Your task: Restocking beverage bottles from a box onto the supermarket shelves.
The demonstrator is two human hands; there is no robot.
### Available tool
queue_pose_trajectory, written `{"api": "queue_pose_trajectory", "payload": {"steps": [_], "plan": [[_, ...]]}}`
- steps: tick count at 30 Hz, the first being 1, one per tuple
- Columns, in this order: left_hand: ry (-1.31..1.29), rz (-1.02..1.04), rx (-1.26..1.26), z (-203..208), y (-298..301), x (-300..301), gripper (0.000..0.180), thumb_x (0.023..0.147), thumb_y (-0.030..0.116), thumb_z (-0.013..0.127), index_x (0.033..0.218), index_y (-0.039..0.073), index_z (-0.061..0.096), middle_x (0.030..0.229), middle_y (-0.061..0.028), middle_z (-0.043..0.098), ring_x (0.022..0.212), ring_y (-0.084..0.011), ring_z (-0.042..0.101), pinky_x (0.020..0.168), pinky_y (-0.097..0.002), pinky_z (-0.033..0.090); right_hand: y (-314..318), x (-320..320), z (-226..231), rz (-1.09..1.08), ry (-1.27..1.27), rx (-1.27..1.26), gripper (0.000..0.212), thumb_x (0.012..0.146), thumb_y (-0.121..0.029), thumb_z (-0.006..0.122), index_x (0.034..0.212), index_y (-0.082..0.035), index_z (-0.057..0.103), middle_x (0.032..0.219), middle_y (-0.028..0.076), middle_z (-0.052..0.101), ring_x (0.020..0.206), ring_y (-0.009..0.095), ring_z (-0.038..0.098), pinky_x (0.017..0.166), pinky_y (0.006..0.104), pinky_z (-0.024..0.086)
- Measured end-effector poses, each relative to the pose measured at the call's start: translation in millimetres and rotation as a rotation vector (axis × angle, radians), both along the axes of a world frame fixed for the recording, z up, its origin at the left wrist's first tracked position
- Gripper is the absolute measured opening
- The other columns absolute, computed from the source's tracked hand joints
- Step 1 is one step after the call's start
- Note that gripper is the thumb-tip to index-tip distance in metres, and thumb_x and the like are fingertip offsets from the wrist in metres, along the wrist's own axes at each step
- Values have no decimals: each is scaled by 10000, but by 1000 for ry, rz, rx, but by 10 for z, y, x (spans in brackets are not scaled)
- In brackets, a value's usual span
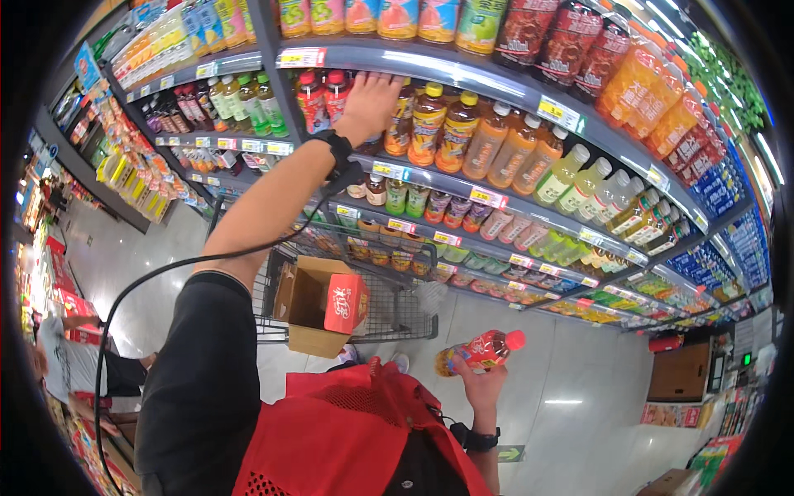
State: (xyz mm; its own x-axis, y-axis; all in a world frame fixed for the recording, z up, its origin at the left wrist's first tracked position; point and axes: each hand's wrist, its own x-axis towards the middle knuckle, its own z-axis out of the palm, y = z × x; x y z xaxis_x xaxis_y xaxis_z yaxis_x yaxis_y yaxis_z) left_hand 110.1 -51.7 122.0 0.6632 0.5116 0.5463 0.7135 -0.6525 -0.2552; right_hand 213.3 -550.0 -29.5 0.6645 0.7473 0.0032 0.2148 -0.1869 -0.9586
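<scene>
My left arm stretches up to a shelf of drinks. My left hand (pixel 372 103) is there with its back toward me, fingers stretched out under the edge of the shelf above. Red-capped bottles (pixel 335 97) stand just left of it, and yellow-capped orange drink bottles (pixel 427 124) just right. Whatever lies beneath the palm is hidden. Low at my right side, my right hand (pixel 480 384) is closed around a bottle (pixel 481 350) with a red cap and red label, tilted with its cap to the right.
A wire shopping cart (pixel 393 310) stands before the shelves, holding an open cardboard box (pixel 318 289) and a red carton (pixel 346 303). A grey shelf edge (pixel 430 70) runs above my left hand. At the far left is another person (pixel 70 355). A black cable (pixel 178 263) trails from my left wrist.
</scene>
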Motion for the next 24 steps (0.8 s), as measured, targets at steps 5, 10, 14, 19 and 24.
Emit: {"api": "queue_pose_trajectory", "payload": {"steps": [5, 10, 14, 19, 24], "plan": [[121, -20, -115, 87, 177, 37, 855, 700, 189, 823, 1430, 66, 394, 1386, -157, 524, 1342, -307, 452, 1134, -471, 316, 32, 35, -51, 29, -29, 23, 334, 719, -56, 848, 988, -16, 654, 901, 56, 723, 847, 144, 689, 780, 318, 554], [112, -138, -107, 125, 232, -19, 875, 702, 222, 841, 1426, 43, 383, 1387, -192, 530, 1337, -320, 460, 1136, -432, 322, 148, 24, 2, 18, 35, -41, 343, 721, -59, 848, 993, -19, 642, 904, 56, 723, 847, 145, 689, 781, 319, 553], [98, -149, -59, 94, 267, -11, 864, 708, 231, 841, 1421, 42, 391, 1371, -192, 545, 1339, -317, 458, 1139, -432, 315, 252, 24, 39, 48, -17, -76, 359, 728, -100, 854, 1005, -29, 637, 907, 51, 726, 845, 148, 695, 781, 317, 553], [133, -83, -146, 91, 268, 9, 898, 721, 290, 804, 1444, 18, 347, 1306, -223, 577, 1292, -346, 491, 1098, -446, 344, 371, 37, 3, 27, -36, -88, 387, 714, -172, 874, 1007, -46, 654, 899, 53, 732, 843, 160, 706, 775, 317, 556], [73, -41, -151, 143, 37, 24, 959, 683, 308, 832, 1450, 15, 338, 1365, -234, 514, 1345, -374, 424, 1150, -502, 281, 450, 101, -43, 76, -33, -74, 392, 697, -214, 881, 990, -61, 671, 928, 57, 719, 853, 194, 704, 775, 336, 553]]}}
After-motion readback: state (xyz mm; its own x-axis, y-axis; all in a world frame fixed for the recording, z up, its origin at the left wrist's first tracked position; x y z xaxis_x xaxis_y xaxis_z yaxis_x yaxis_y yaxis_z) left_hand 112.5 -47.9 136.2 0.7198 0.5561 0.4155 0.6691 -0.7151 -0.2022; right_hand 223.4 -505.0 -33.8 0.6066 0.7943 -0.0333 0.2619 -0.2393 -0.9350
